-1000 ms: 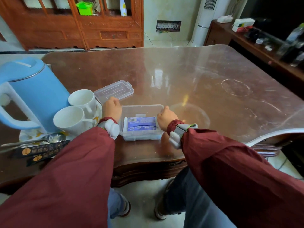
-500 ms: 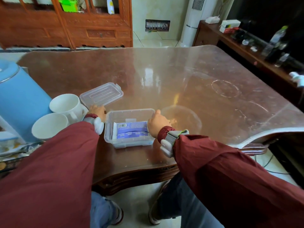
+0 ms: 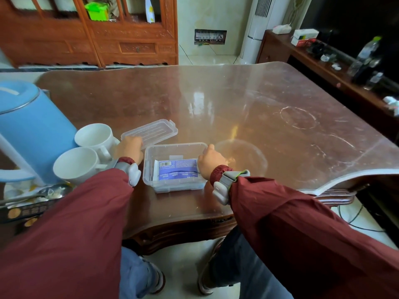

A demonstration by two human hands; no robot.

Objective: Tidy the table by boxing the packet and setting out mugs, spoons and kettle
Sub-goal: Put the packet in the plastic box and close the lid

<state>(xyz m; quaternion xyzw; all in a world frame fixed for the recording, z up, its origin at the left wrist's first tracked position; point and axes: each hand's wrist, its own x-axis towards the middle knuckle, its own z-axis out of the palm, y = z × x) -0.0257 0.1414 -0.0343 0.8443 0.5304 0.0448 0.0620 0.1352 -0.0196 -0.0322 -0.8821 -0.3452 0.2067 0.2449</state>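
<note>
Packet [image 3: 176, 170] lies flat inside the clear box [image 3: 151, 167], which stands on the bench [image 3: 237, 108] near its front edge, between the two hands. Half a second ago the left hand [image 3: 129, 148] was beside the box's left wall; now it has reached a little farther and its fingers touch the near edge of the loose lid [image 3: 151, 130], which lies just behind the box. Whether they already pinch the lid I cannot tell, because the back of the hand hides them. The right hand [image 3: 210, 161] stays at the right rim of the box, fingers curled down over it, and seems to steady it. I judge that the boxing is almost done: the packet is in, and only the closing with the lid remains. Two white mugs [image 3: 86, 152], the blue kettle [image 3: 28, 126] and the spoons [image 3: 43, 194] wait at the left, not yet set out.
</note>
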